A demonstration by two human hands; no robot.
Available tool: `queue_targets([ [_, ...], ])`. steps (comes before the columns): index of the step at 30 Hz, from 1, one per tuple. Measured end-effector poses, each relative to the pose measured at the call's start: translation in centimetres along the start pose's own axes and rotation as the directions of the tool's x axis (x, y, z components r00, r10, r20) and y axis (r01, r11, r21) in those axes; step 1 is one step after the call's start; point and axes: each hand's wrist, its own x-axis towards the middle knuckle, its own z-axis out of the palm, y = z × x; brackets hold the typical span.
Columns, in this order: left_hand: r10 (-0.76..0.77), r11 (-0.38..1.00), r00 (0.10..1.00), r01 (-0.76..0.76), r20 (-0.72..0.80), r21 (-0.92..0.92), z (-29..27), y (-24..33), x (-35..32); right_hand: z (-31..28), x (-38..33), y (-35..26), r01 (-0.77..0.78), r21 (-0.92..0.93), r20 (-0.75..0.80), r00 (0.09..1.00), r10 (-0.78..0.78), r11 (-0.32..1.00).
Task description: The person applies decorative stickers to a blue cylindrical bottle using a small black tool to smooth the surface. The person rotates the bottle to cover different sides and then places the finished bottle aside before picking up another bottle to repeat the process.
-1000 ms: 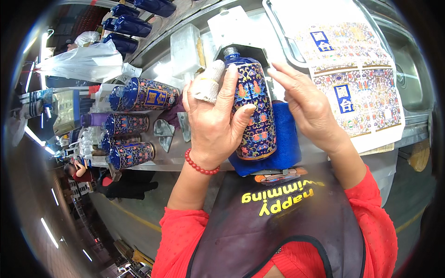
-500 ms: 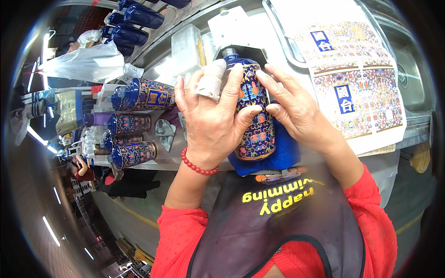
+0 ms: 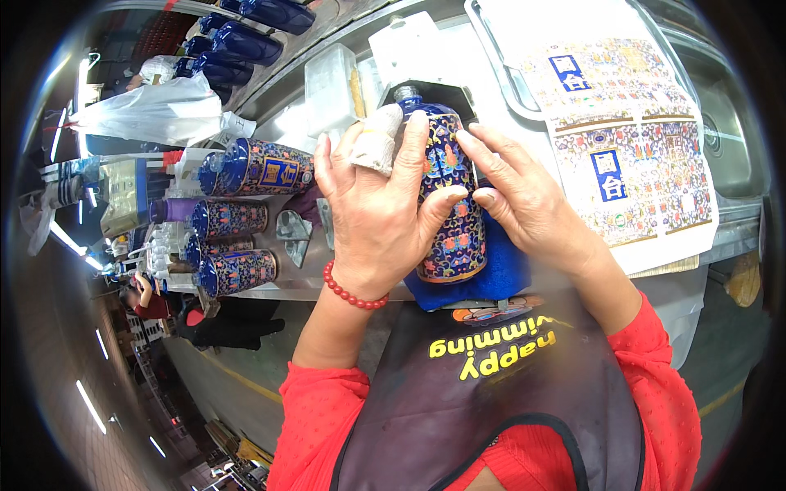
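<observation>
A dark blue bottle (image 3: 455, 245) with a colourful floral pattern lies on its side, its neck pointing away from me. Its lower end is on a blue cloth (image 3: 506, 266). My left hand (image 3: 378, 204) rests along the bottle's left side with fingers spread, index finger and thumb on the pattern. White wrapping (image 3: 377, 141) covers one of its fingers. My right hand (image 3: 528, 200) is at the bottle's right side, fingers stretched out and thumb on or just over the surface. The two thumbtips come close together over the bottle. Neither hand is wrapped around it.
Patterned printed sheets (image 3: 630, 176) lie on a white tray to the right. Several decorated bottles (image 3: 237, 270) stand at the left, plain blue bottles (image 3: 246, 41) farther off. A clear plastic box (image 3: 329, 86) sits beyond my left hand. A metal basin (image 3: 729, 147) is at far right.
My right fingertips have slid slightly down along the bottle's right side. My left hand and the bottle stay almost in place.
</observation>
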Motion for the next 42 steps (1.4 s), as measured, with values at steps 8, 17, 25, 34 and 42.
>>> queue_targets([
  [8,-0.023,0.994,1.000,0.023,0.004,-0.108,0.0,0.1,-0.3,-0.2,-0.6,-0.3,0.000,-0.048,0.011,1.000,0.000,0.999],
  [17,-0.114,0.961,0.993,0.105,-0.018,-0.257,0.2,0.7,-2.8,-0.6,-1.6,-1.3,-0.036,-0.096,0.090,0.995,0.044,0.995],
  [25,-0.154,0.957,0.987,0.162,0.050,-0.241,1.2,2.0,-4.7,0.4,-2.2,-1.6,0.001,-0.157,0.099,0.995,0.015,0.988],
  [34,-0.144,0.948,0.989,0.150,0.041,-0.280,0.3,2.2,-4.6,0.3,-2.5,-2.1,0.023,-0.161,0.120,0.993,-0.003,0.987],
  [42,-0.104,0.984,0.991,0.115,0.080,-0.139,-0.2,2.4,-4.4,0.4,-2.4,-2.2,0.024,-0.169,0.115,0.993,-0.005,0.985],
])
